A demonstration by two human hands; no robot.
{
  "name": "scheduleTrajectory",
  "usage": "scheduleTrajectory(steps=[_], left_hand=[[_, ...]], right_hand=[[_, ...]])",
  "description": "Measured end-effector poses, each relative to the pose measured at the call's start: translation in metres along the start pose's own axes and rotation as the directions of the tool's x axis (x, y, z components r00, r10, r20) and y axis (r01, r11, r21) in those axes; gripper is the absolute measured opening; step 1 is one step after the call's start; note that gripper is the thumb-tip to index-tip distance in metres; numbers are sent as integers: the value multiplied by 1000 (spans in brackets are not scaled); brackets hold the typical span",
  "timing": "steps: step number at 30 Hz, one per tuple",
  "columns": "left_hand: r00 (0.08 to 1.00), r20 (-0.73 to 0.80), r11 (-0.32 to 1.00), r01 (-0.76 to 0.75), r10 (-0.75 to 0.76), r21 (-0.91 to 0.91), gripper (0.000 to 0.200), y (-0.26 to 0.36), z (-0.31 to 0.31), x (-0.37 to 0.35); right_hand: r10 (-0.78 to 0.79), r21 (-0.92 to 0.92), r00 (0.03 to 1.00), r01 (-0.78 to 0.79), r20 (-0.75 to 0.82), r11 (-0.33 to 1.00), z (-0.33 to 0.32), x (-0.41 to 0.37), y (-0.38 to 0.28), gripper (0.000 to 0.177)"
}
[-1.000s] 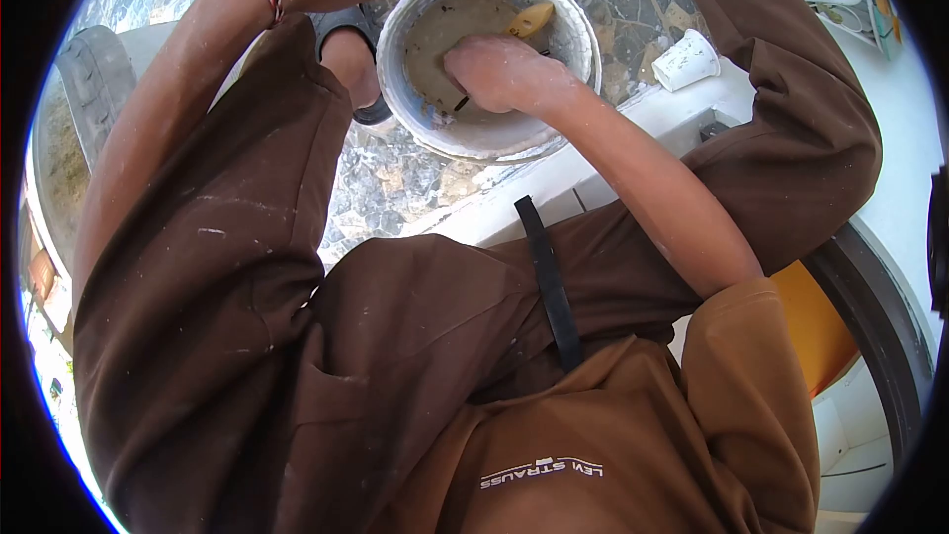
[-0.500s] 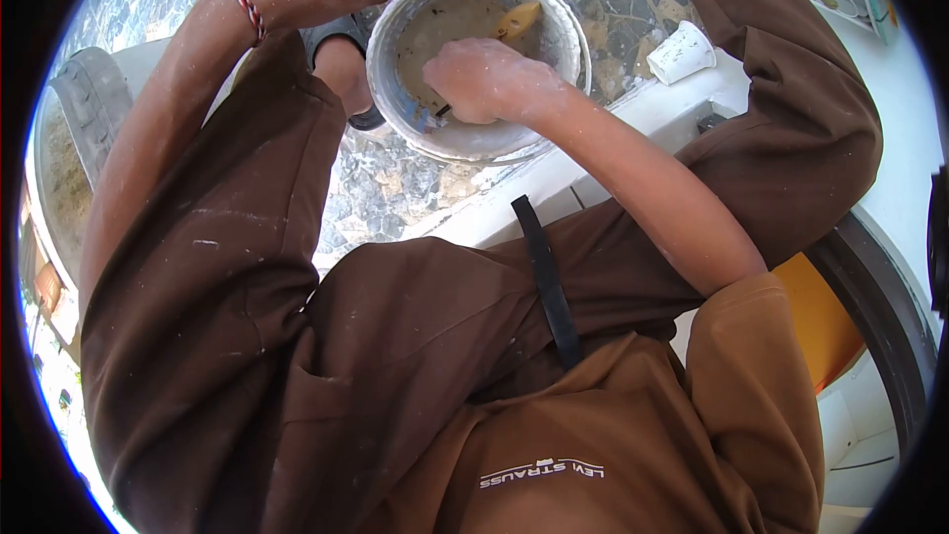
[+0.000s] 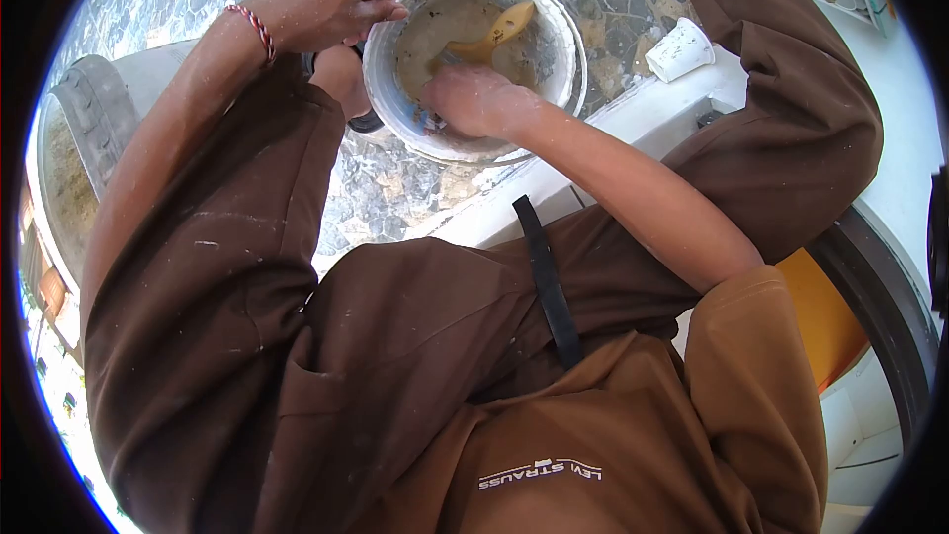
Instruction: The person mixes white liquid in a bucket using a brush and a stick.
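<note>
A white bucket, its rim crusted with pale residue, holds murky liquid with dark specks. My left hand, with a red-and-white bracelet on the wrist, is closed at the bucket's upper left rim, thumb and finger over the edge. Inside the bucket, low on the near side, my right hand is closed. What its fingers hold is hidden. Just beyond that hand lies a paintbrush with a yellow handle slanting up to the right, its bristle end partly hidden.
A white paper cup lies on its side on the white ledge right of the bucket. At left lies a large grey container with sandy matter in its mouth. The stone-patterned floor is splashed white. My brown-trousered legs frame the bucket.
My left hand has come down onto the bucket rim. My right hand has shifted slightly down and left, and more of the paintbrush shows.
</note>
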State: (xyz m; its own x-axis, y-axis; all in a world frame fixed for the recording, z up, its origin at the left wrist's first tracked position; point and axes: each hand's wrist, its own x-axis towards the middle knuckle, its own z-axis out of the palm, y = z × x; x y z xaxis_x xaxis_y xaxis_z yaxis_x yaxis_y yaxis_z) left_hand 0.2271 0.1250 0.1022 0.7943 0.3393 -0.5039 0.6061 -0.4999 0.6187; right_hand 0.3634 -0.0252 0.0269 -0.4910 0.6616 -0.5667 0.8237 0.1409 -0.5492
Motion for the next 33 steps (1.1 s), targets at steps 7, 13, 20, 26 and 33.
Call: scheduleTrajectory(steps=[7, 13, 20, 26, 33], left_hand=[[1000, 12, 1000, -9, 9, 15, 28, 2, 0, 1], [1000, -20, 1000, -15, 15, 1, 29, 4, 2, -1], [999, 14, 998, 29, -29, 55, 30, 4, -1, 2], [1000, -27, 1000, 16, -15, 14, 33, 2, 2, 2], [1000, -5, 999, 26, -26, 29, 32, 5, 0, 0]], right_hand=[[54, 41, 976, -64, 209, 997, -22, 0, 3, 19], [4, 62, 999, -6, 35, 998, -15, -3, 0, 18], [-21, 96, 1000, 21, -3, 995, -12, -8, 1, 19], [-25, 51, 999, 24, 28, 998, -6, -7, 1, 18], [-42, -24, 999, 42, -2, 999, 2, 0, 1, 18]])
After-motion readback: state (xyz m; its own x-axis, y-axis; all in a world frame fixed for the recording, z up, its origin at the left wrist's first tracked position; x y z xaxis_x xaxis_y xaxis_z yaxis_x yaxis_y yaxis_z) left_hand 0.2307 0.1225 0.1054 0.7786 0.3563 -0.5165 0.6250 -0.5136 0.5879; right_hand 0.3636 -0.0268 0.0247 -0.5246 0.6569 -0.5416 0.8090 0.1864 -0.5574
